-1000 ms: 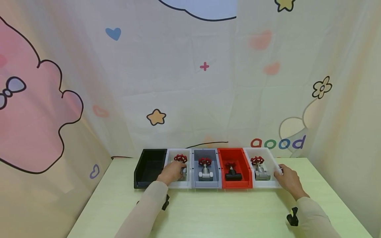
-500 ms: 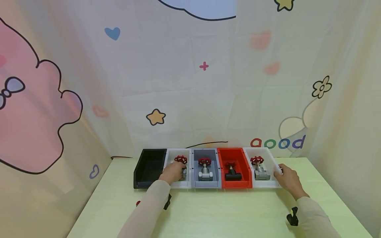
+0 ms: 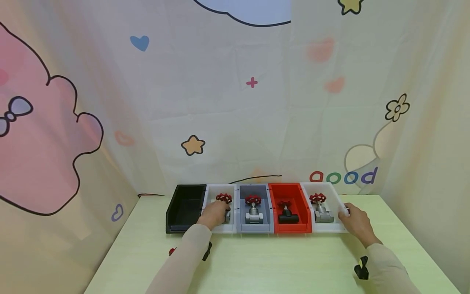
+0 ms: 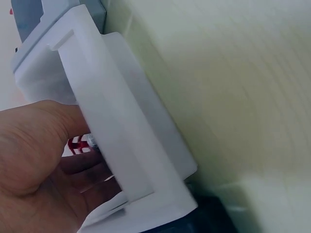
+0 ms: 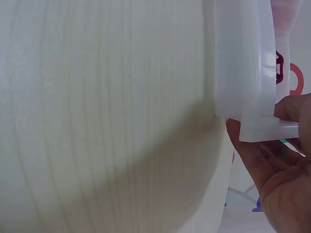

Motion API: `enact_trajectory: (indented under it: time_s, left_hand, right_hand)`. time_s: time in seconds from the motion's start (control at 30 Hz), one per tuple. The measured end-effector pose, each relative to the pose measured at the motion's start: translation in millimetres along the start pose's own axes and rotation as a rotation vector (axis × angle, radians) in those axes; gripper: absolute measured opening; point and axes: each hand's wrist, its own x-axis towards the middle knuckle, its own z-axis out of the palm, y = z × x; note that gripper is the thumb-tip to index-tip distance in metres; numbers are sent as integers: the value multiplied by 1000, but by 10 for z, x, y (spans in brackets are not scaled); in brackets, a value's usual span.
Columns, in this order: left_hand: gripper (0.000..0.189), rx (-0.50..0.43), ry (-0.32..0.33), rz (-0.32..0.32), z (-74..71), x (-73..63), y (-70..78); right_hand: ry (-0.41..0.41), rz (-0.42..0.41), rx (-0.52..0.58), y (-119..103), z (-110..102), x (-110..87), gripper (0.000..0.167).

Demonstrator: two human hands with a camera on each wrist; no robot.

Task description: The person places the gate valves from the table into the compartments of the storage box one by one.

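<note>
My left hand (image 3: pixel 214 213) reaches into the left white bin (image 4: pixel 112 111). Its thumb and fingers hold a silver valve with a red handwheel (image 3: pixel 224 198); the hand hides much of the valve body. At the far right, my right hand (image 3: pixel 357 223) grips the side wall of another white bin (image 5: pixel 245 63), thumb inside and fingers outside. That bin holds a metal valve (image 3: pixel 323 214) with a red handwheel. Between the two stand a grey-blue bin (image 3: pixel 239 226) with a silver valve (image 3: pixel 253 215) and a red bin (image 3: pixel 292 227) with a black valve (image 3: pixel 288 217).
A black bin (image 3: pixel 185 208) with nothing visible inside ends the row on the left. All the bins sit side by side on a pale wooden table (image 3: pixel 279 261), near a printed cloth backdrop (image 3: pixel 220 102). A small red item (image 3: pixel 172 252) shows beside my left sleeve, mostly hidden.
My left forearm has shifted slightly right, and the small red item beside the sleeve has come into sight. The right hand and the bins look unmoved.
</note>
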Motion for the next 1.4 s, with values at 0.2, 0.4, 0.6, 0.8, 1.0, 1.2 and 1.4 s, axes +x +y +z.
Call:
enact_trajectory:
  time_s: [0.2,0.4,0.6,0.8,1.0,1.2,1.4]
  left_hand:
    - [35,12,67,18,-122,-32,28]
    - [34,8,89,1,-223,-66,22]
    - [40,37,101,6,-262,-94,29]
    - [43,43,126,10,-312,-156,32]
    - [45,26,160,24,-356,-262,4]
    - [49,8,185,27,-422,-377,-22]
    - [51,28,204,30,-471,-502,-31]
  right_hand:
    - [-3,-2,-2,-6,-6,-1,51]
    - [-6,0,-1,-13,-15,-5,51]
    - [-14,15,-1,-16,-23,-14,52]
    - [-18,15,-10,-44,-42,-26,54]
    - [-27,9,-14,-57,-61,-28,55]
    - [-34,15,-15,-64,-70,-33,56]
    - [-36,14,-19,-59,-70,-39,57]
